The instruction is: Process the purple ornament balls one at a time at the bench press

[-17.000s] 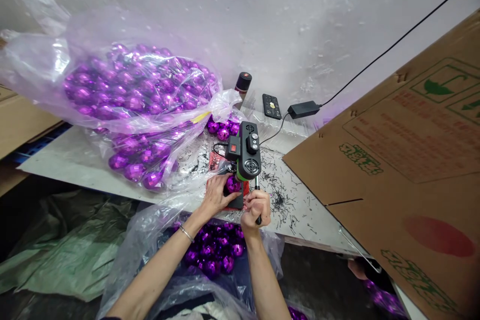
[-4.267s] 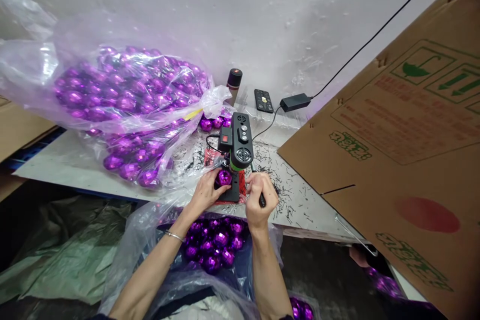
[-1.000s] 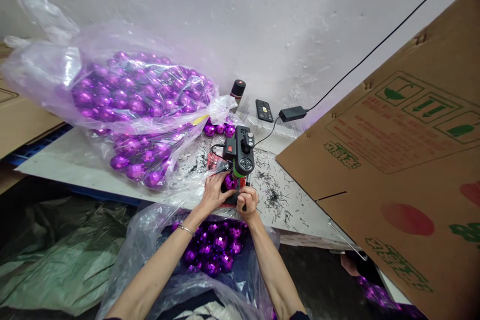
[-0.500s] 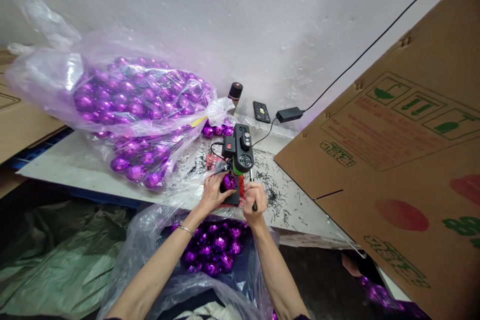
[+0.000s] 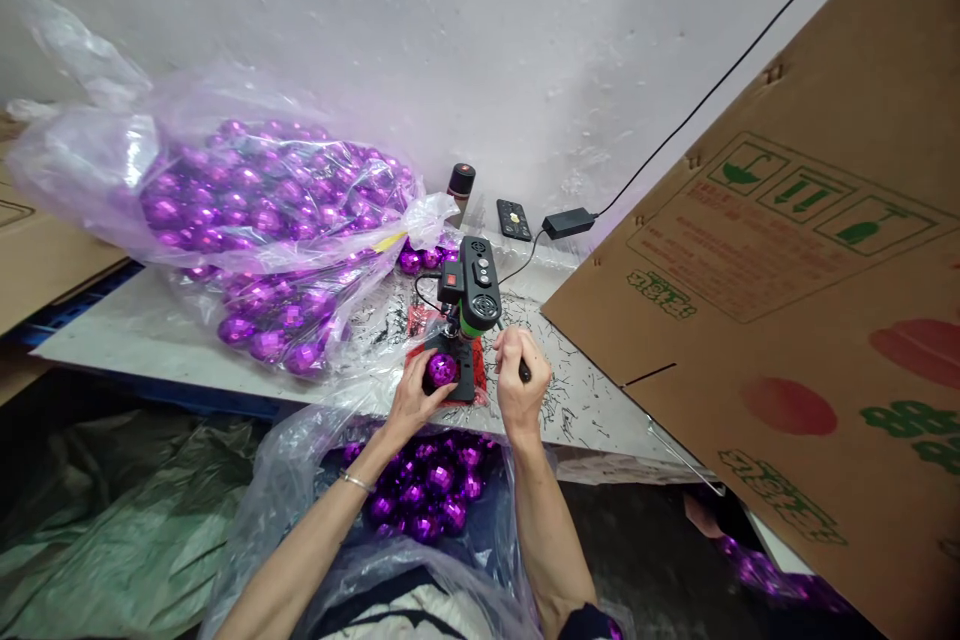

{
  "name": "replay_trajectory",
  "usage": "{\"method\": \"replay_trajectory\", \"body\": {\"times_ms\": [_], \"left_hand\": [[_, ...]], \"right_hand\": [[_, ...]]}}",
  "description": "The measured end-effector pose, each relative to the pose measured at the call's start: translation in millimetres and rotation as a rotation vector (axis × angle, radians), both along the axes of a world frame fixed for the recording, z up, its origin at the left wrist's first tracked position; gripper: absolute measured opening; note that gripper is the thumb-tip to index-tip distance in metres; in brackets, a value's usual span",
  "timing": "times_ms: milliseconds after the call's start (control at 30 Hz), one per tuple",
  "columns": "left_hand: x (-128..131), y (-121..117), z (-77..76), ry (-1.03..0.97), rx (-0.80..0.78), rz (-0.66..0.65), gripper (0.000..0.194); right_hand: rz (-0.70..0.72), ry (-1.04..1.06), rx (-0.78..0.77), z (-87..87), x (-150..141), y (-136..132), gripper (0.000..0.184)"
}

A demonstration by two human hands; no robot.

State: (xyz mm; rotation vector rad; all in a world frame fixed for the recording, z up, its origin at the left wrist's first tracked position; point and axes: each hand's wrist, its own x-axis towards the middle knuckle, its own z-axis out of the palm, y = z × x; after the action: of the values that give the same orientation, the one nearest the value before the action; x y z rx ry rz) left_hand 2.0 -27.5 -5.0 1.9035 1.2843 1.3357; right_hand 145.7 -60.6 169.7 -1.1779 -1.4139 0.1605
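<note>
Ball [image 5: 442,370], cupped in the left hand [image 5: 409,398] at the base plate [image 5: 466,382], has come out from under the press head [image 5: 481,284], apparently freed, while the right hand [image 5: 519,392] grips the lever [image 5: 524,372].

Narrow gap between machine [image 5: 480,286] and carton [image 5: 772,320], bulky bag [image 5: 262,245] as leftward barrier.

Bright purple facet-patterned ball [image 5: 442,369], black-and-green machine [image 5: 481,282]

Wall [image 5: 450,40]: was softly lit behind the machine [image 5: 480,285]
Bag [image 5: 75,160]: threw white glare left of the machine
Floor [image 5: 630,550]: lay in shadow below the machine
Box [image 5: 720,390]: looked stretched right of the machine
</note>
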Motion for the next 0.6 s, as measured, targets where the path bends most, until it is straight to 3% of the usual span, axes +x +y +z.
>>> {"method": "replay_trajectory", "body": {"times_ms": [100,267,367,400,500,533,600], "left_hand": [[-18,-35,-3.4,0.023,-0.021,-0.024,0.061],[-38,-96,-18.5,0.253,-0.056,-0.346,0.077],[-43,-113,-13.5,0.357,-0.07,-0.372,0.083],[-47,-114,-6.4,0.349,-0.05,-0.354,0.076],[-75,-102,27.9,0.232,0.043,-0.197,0.04],[-90,-92,40.8,0.185,0.073,-0.087,0.034],[-129,-65,62.9,0.095,0.108,0.214,0.033]], "right_hand": [[0.005,-0.045,0.043,-2.5,0,-1,0.041],[0.011,-0.071,0.077,-8.4,0,0,0.037],[-0.032,-0.036,0.12,-18.6,4,0,0.023],[-0.079,-0.005,0.131,-24.5,6,-2,0.019],[-0.287,0.132,0.068,-50.4,11,-13,0.047],[-0.297,0.16,-0.004,-60.8,10,-19,0.048],[-0.134,0.15,-0.2,-81.2,1,-30,0.036]]}}
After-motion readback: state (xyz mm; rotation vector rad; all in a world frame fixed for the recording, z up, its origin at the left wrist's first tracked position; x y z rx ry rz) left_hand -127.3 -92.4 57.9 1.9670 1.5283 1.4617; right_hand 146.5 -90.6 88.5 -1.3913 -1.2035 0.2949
